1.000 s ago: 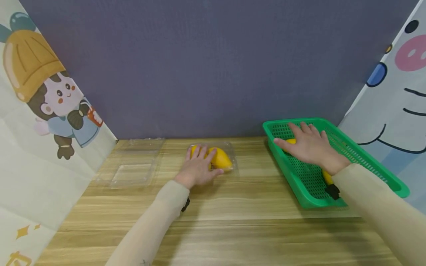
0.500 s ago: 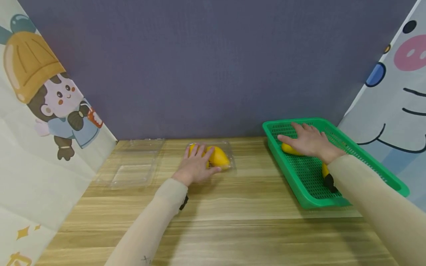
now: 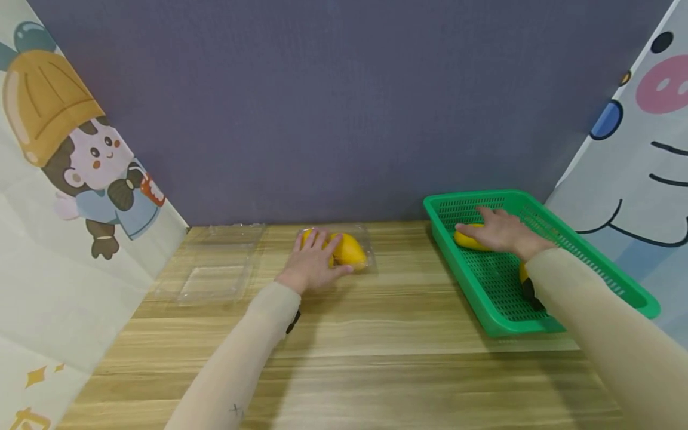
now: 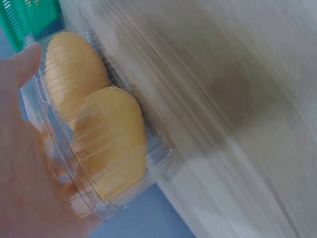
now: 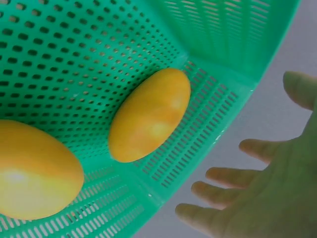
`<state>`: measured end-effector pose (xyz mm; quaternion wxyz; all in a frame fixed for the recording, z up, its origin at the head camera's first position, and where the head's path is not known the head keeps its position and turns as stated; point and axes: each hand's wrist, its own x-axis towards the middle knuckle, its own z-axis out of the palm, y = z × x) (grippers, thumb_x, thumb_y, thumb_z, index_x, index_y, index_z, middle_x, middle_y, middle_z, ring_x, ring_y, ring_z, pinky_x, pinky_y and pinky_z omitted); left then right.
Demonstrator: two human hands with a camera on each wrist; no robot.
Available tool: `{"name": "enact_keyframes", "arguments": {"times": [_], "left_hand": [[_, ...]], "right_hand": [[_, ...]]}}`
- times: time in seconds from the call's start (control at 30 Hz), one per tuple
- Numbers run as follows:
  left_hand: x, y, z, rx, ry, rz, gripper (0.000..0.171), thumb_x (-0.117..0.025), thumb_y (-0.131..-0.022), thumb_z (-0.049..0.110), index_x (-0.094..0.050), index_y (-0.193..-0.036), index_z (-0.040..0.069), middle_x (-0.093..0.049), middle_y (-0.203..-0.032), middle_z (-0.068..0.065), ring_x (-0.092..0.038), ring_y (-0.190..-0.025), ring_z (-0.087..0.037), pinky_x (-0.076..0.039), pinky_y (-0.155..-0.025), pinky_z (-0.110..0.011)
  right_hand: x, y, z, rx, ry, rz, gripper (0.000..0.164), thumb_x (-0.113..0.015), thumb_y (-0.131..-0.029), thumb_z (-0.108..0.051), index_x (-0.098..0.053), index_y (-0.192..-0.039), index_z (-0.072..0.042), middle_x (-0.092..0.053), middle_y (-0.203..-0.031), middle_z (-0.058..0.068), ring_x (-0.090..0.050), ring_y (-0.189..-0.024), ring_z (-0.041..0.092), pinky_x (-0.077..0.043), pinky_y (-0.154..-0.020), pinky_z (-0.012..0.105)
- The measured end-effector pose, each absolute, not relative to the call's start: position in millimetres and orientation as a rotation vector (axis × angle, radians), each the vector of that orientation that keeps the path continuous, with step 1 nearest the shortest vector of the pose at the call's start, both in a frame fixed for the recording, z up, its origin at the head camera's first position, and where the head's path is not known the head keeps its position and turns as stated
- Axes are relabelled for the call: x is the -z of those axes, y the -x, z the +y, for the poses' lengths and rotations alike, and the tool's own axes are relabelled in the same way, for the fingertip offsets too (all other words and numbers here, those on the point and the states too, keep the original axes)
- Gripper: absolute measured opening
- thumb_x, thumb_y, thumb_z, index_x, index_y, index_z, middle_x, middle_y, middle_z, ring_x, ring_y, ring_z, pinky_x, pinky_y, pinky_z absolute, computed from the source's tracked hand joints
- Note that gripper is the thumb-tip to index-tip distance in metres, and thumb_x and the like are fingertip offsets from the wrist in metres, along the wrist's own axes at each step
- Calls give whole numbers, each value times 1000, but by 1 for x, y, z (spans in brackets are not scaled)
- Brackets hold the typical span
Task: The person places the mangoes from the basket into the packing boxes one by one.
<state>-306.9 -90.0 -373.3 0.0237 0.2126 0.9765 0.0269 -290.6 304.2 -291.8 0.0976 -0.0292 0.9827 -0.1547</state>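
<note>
Wood-grain table (image 3: 387,382), left grip (image 3: 313,267) on fruit box (image 3: 368,243), marked sleeve (image 3: 242,352)

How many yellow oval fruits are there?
4 yellow oval fruits: two in the clear plastic box by the left hand; two in the green perforated plastic basket, one by the right hand, another partly behind the beige sleeve. More could be hidden.

Left hand (image 3: 312,267), fingers spread, over transparent container (image 3: 365,236) with two yellow fruits (image 3: 349,252) inside. Second transparent container (image 3: 215,282) well left of that hand. Right hand (image 3: 505,233), fingers extended, over green basket (image 3: 467,272); yellow fruit (image 3: 465,239) inside by its thumb, contact unclear; another yellow fruit (image 3: 523,273) partly hidden near its wrist. Wood-grain table (image 3: 398,334) below both, dark wall (image 3: 344,119) beyond.
</note>
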Motion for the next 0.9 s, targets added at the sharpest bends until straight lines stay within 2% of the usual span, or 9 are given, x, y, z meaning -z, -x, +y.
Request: {"name": "enact_keyframes", "arguments": {"times": [0.37,0.63,0.9], "left_hand": [[378,324,-109,-97,-689,3052,85,-37,-97,74,-18,-164,25,-10,-169,-15,-5,-155,-37,-1,-124,-59],[379,339,-113,-99,-632,3046,85,-36,-98,73,-14,-164,25,-11,-169,-16,-4,-155,-37,2,-124,-59],[374,338,-111,-87,-608,3038,86,-33,-97,75,-14,-165,25,-8,-170,-14,-3,-155,-36,5,-124,-58]], "right_hand": [[303,300,309,460,111,2838,96,-40,-103,-61,-6,-157,11,-2,-153,49,-5,-137,69,-17,-105,84],[310,306,314,437,117,2825,93,-43,-103,-57,-9,-155,13,-8,-151,49,-10,-138,66,-22,-107,81],[318,310,326,515,150,2785,93,-44,-104,-55,-9,-154,16,-14,-151,48,-15,-137,66,-24,-108,78]]}}
